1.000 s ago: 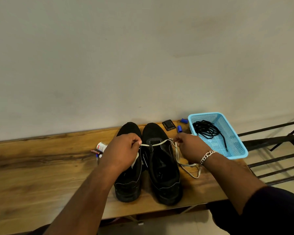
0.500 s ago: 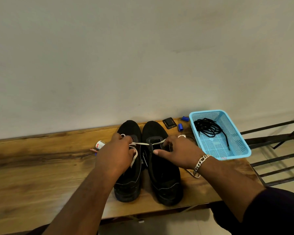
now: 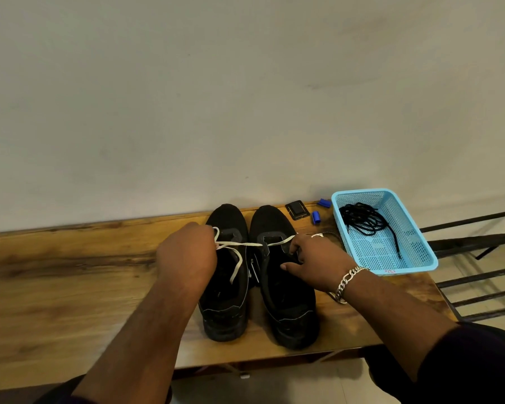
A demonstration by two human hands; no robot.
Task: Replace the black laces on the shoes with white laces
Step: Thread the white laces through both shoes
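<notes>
Two black shoes stand side by side on the wooden bench, the left shoe and the right shoe, toes toward the wall. A white lace runs taut through the front eyelets of the right shoe. My left hand pinches its left end over the left shoe, and a loose tail hangs down from that hand. My right hand pinches the lace's other end beside the right shoe, thumb sticking out toward the tongue. The black laces lie bundled in a blue basket.
The wooden bench ends just right of the basket, where a dark metal rack stands. Behind the shoes lie a small black square item and two blue caps. A plain wall rises close behind.
My right hand came in from the bench beside the basket to the right shoe's side, taking up the slack. My left hand shifted slightly left and back, and the lace now runs tight.
</notes>
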